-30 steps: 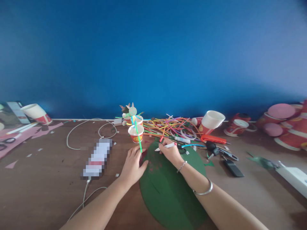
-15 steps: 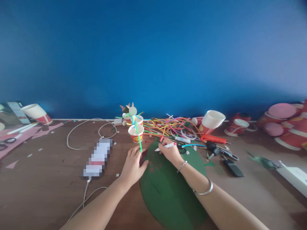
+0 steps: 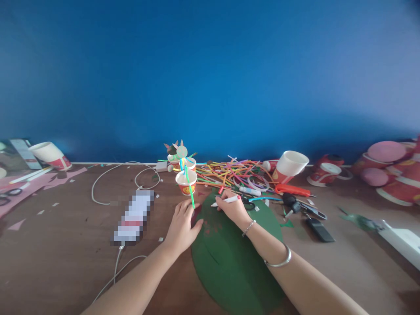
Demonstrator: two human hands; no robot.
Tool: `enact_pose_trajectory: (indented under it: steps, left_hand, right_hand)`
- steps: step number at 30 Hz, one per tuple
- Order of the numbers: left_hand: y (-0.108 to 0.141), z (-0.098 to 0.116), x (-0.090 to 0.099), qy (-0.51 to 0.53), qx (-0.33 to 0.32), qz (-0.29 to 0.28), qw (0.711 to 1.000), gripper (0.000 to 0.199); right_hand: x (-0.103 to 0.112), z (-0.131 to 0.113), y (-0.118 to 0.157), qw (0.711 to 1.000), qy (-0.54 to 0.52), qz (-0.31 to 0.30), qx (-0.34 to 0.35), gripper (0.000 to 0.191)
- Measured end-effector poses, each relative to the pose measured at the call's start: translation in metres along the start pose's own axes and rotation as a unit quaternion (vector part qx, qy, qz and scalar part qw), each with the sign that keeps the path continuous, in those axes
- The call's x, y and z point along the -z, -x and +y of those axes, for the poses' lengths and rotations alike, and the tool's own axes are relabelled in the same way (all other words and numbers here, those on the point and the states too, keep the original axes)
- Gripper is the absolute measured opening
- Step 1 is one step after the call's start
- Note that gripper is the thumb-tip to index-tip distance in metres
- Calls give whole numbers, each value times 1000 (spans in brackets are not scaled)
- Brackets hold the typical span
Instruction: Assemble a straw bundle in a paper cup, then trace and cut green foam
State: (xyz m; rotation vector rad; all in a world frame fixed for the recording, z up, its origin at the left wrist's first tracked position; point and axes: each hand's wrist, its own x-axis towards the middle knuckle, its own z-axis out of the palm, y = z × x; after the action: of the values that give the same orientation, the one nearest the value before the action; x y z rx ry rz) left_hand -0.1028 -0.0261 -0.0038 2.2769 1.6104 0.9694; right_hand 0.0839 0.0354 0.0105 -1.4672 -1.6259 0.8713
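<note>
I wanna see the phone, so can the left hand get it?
Probably yes: the left hand looks close to the phone, and only tabletop and a small white scrap show between them.

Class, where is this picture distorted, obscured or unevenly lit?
Head view: smartphone pixelated into blocks; head view: red paper cups at the right edge stretched and soft, the white marker clearer; head view: blue wall paler toward the right, darker low down.

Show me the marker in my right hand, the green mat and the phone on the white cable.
Marker (image 3: 232,199), head view: on its white barrel.
Green mat (image 3: 231,264), head view: on its bare near part.
Phone (image 3: 134,216), head view: mid-screen.
</note>
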Motion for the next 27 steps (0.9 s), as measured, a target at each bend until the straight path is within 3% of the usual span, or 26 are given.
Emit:
enact_pose_trajectory:
  steps: [27]
  left_hand:
    - [0, 0, -1, -6, 5, -4, 1000, 37]
  right_hand:
    - [-1, 1, 0, 1000, -6, 15, -10, 22]
